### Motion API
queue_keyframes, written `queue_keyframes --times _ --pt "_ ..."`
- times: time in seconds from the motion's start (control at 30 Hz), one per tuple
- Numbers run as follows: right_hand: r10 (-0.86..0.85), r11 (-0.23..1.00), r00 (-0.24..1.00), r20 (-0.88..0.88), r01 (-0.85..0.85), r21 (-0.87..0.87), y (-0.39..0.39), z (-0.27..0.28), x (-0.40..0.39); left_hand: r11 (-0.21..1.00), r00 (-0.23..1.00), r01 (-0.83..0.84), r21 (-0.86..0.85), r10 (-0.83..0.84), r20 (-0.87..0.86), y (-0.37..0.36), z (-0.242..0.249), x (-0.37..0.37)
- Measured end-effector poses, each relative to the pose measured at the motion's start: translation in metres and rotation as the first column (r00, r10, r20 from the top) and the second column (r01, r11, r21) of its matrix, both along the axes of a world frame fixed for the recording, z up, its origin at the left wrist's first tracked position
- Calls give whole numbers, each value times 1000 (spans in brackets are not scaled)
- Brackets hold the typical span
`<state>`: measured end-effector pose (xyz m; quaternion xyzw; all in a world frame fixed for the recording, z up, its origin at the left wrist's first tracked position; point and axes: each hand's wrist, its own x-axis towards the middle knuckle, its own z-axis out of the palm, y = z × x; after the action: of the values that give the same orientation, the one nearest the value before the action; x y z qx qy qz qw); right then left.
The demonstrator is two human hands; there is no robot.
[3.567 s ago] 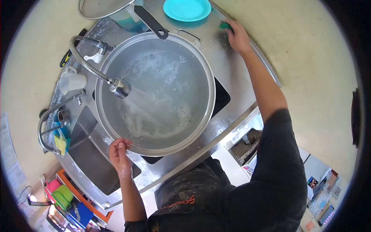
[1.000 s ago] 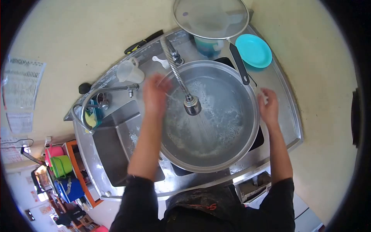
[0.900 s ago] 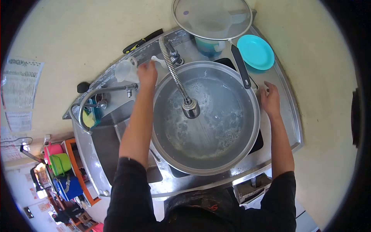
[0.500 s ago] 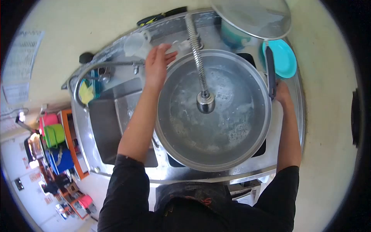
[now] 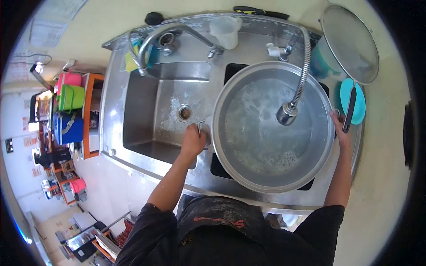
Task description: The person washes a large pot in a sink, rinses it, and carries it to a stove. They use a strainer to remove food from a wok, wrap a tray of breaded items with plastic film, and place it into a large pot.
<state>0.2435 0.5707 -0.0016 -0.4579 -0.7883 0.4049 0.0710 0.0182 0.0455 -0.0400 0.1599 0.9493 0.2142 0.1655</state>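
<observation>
A large round aluminium pot (image 5: 220, 128) holds cloudy, foamy water (image 5: 262, 137) and sits over the right part of the steel sink unit. My left hand (image 5: 194, 141) is closed around the loop handle on the pot's left side. At the opposite side, my right hand (image 5: 341, 129) grips the other handle, its fingers partly hidden. Above the water hangs a spray head (image 5: 287, 114) on a flexible metal hose (image 5: 305, 62). A round mesh strainer (image 5: 350, 44) is just beyond my right hand, its dark handle close to my fingers.
Left of the pot is a steel sink basin (image 5: 140, 106) with a drain. A curved faucet (image 5: 177, 27) and a white plastic jug (image 5: 225, 33) stand behind it. A turquoise bowl (image 5: 358, 108) lies at the right, with black-yellow pliers (image 5: 259, 12) on the back ledge.
My left hand has come down from behind the pot's left rim to its left handle and closed on it. My right hand stays at the right handle. The view has shifted left.
</observation>
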Motion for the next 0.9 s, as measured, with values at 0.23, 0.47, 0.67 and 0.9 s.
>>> queue_keyframes --times 0.23,0.47,0.67,0.9 --pt "-132 980 991 -12 129 -153 -3 -6 -13 549 492 -771 322 192 849 14 25 -2" --pt "-219 950 976 7 214 -227 -6 -3 2 754 611 -611 242 254 750 41 98 0" --pt "-250 929 968 -21 234 -288 -13 6 19 577 524 -717 391 76 848 46 189 -16" --pt "-214 924 975 53 220 -312 -47 40 20 394 578 -656 644 -286 764 30 306 -34"
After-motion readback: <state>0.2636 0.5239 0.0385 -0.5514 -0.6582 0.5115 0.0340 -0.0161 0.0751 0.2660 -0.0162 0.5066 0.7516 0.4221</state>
